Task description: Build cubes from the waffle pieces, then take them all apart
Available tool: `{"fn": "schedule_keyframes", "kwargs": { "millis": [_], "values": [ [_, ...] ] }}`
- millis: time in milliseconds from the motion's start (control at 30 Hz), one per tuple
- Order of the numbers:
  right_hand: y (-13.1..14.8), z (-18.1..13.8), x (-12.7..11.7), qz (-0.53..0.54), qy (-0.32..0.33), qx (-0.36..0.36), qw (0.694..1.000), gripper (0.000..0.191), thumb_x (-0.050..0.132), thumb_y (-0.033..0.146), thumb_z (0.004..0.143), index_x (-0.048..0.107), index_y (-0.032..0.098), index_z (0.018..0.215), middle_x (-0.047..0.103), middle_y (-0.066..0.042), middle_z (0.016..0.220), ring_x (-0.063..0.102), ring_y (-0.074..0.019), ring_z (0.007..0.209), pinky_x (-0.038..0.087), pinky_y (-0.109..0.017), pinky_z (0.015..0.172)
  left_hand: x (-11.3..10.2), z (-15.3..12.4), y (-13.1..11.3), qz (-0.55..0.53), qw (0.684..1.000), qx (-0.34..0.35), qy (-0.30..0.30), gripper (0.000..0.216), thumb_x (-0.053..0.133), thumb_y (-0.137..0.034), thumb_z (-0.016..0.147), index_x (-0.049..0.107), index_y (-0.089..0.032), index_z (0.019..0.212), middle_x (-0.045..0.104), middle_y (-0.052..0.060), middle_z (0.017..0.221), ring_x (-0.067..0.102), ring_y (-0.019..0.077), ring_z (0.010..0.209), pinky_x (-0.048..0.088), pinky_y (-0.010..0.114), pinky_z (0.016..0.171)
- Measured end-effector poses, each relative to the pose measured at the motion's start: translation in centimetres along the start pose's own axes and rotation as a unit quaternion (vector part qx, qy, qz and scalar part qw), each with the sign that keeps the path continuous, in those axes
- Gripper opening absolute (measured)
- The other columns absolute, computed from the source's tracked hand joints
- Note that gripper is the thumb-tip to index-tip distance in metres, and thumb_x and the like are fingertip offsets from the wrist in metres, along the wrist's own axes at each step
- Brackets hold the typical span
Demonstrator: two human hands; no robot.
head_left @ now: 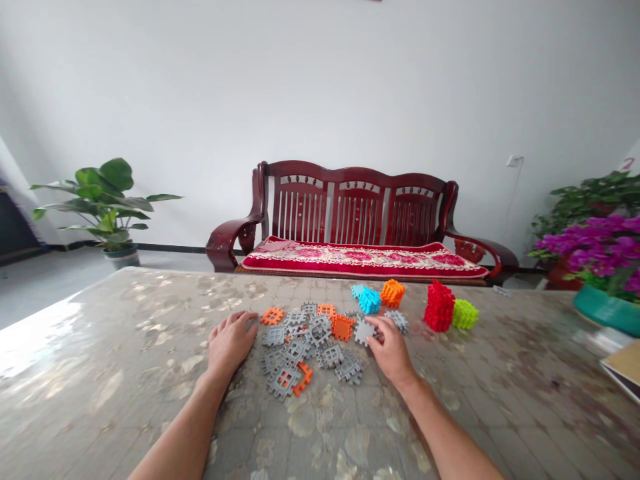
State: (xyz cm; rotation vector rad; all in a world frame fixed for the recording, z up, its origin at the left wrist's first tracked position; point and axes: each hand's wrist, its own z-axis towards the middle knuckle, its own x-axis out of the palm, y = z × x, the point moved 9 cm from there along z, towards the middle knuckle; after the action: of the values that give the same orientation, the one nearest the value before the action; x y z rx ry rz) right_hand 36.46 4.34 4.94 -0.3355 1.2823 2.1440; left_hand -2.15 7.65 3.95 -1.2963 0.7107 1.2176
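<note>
Grey tile [364,331]: lies flat on the table [125,353] at the right edge of a loose pile [307,347] of grey and orange tiles, right at the fingertips of the right hand [393,351] and well apart from the left hand [231,341]. Squarish, with no long axis. Right fingers curled down onto it; firm pinch or mere touch, impossible to tell. Left hand flat, palm down, holding nothing, just beside an orange tile [272,315]. No brand or label legible on the pieces; only a red mark like a 2 [628,163] far right on the wall.
</note>
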Motion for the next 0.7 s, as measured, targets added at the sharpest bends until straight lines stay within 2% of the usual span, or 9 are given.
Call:
{"fn": "schedule_keyframes", "kwargs": {
  "millis": [167, 300, 500, 700],
  "values": [
    [0.1, 0.0, 0.0, -0.007, 0.003, -0.014, 1.0, 0.043, 0.05, 0.013, 0.071, 0.069, 0.021, 0.108, 0.064, -0.009, 0.119, 0.057, -0.0247, 0.115, 0.052, -0.04, 0.093, -0.1, 0.0, 0.0, -0.001, 1.0, 0.0, -0.007, 0.042, 0.041, -0.035, 0.088, 0.066, -0.031, 0.122, 0.059, 0.006, 0.138, 0.053, 0.0289, 0.126, 0.036, 0.047, 0.107],
    [-0.4, 0.0, 0.2, 0.01, 0.002, 0.004, 1.0, 0.046, 0.049, 0.01, 0.069, 0.069, 0.021, 0.11, 0.063, -0.01, 0.122, 0.057, -0.0241, 0.116, 0.055, -0.039, 0.088, -0.1, 0.0, 0.0, 0.001, 1.0, 0.002, -0.006, 0.042, 0.042, -0.035, 0.088, 0.067, -0.031, 0.121, 0.059, 0.006, 0.138, 0.053, 0.0287, 0.125, 0.036, 0.047, 0.107],
    [-0.6, -0.1, 0.3, 0.02, 0.002, 0.015, 1.0, 0.041, 0.052, 0.01, 0.07, 0.071, 0.022, 0.104, 0.065, -0.01, 0.12, 0.06, -0.0245, 0.112, 0.057, -0.038, 0.084, -0.1, 0.0, 0.0, 0.006, 1.0, 0.003, -0.007, 0.042, 0.042, -0.036, 0.088, 0.067, -0.031, 0.121, 0.06, 0.005, 0.137, 0.055, 0.0286, 0.123, 0.037, 0.046, 0.106],
    [-0.1, -0.4, 1.3, -0.047, 0.039, -0.019, 0.998, 0.049, 0.067, 0.013, 0.063, 0.07, 0.021, 0.111, 0.064, -0.009, 0.124, 0.059, -0.0245, 0.117, 0.044, -0.043, 0.107, 0.2, 0.2, 0.1, 0.009, 1.0, 0.008, -0.003, 0.042, 0.041, -0.037, 0.089, 0.067, -0.031, 0.121, 0.06, 0.005, 0.138, 0.054, 0.0283, 0.124, 0.038, 0.046, 0.106]
  ]
}}
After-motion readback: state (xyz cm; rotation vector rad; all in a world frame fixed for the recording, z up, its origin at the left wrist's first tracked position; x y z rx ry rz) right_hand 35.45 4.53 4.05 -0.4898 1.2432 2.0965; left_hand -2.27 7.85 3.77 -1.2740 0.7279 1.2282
